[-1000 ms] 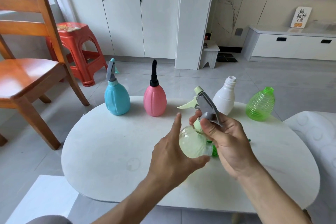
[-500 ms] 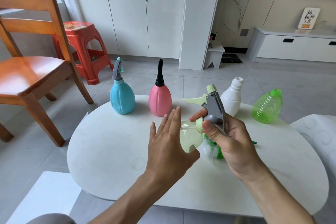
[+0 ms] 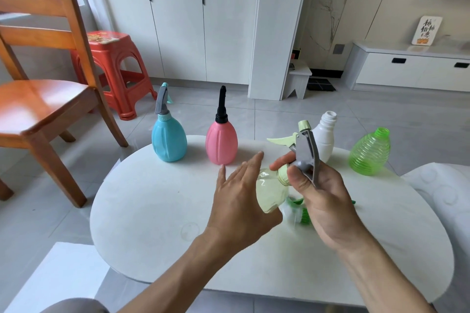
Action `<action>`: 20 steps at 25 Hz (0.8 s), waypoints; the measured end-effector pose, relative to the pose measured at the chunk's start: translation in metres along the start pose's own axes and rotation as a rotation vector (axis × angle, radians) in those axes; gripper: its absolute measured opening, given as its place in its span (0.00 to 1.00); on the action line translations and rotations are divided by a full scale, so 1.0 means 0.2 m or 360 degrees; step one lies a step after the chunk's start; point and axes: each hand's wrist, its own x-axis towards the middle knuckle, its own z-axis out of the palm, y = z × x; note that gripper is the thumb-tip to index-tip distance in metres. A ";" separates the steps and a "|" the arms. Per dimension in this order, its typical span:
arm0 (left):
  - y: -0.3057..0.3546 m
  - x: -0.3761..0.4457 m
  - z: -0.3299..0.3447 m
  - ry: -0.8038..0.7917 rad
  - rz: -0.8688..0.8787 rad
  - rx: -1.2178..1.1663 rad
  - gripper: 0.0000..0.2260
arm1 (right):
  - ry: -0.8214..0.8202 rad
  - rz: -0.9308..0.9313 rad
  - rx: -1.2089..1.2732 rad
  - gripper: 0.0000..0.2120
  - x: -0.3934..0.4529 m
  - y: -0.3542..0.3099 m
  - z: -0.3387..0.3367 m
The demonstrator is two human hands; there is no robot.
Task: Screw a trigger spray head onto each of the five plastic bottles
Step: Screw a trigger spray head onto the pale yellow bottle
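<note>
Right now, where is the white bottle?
In the head view, the white bottle stands capless at the table's far right, between the pink bottle and green bottle.

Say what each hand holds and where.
Right hand grips the grey spray head on the pale yellow bottle. Left hand holds nothing, fingers straight beside the bottle.
</note>
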 end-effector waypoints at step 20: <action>-0.06 0.00 0.07 0.0030 -0.0189 -0.0537 0.43 | 0.0039 -0.0018 -0.0835 0.07 -0.01 0.02 0.08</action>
